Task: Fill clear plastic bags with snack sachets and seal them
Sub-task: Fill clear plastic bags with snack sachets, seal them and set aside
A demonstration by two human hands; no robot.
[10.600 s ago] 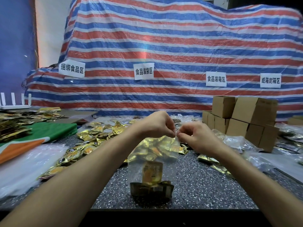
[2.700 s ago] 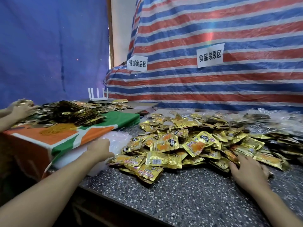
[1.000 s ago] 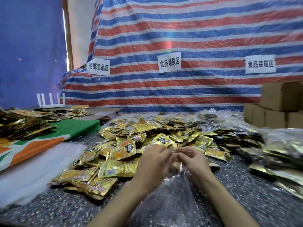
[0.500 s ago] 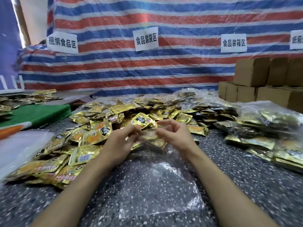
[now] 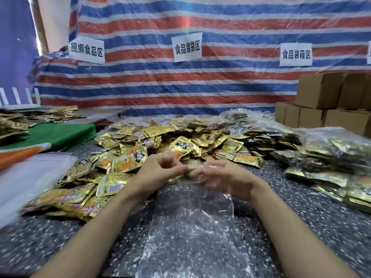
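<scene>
Head view: half a second ago both hands pinched the shut lip of a flat bag; now the lip has parted, the left hand [image 5: 158, 171] pinching one side of it between thumb and curled fingers, the right hand [image 5: 222, 177] gripping the other side with curled fingers, film draped over its knuckles so that it seems partly inside the mouth; the clear plastic bag [image 5: 190, 233] lies empty on the speckled table [image 5: 301, 217], its mouth toward the sachet heap [image 5: 160, 141] and its closed end toward the person; ten seconds back a filled bag was being sealed, so I judge that a new cycle has begun and the opening step is nearly done, with filling next; the heap lies just beyond the fingertips and touches the left hand's far side, so a short reach should gather sachets; the filled bags [image 5: 331, 157] crowd the right side near the cardboard boxes [image 5: 321, 97], and a stack of unused bags [image 5: 26, 177] lies at the left beside a green and orange cloth [image 5: 60, 133]; open room is the bare strip of table on either side of the forearms, wider on the right; the thin film may cling shut again if either hold slackens.
</scene>
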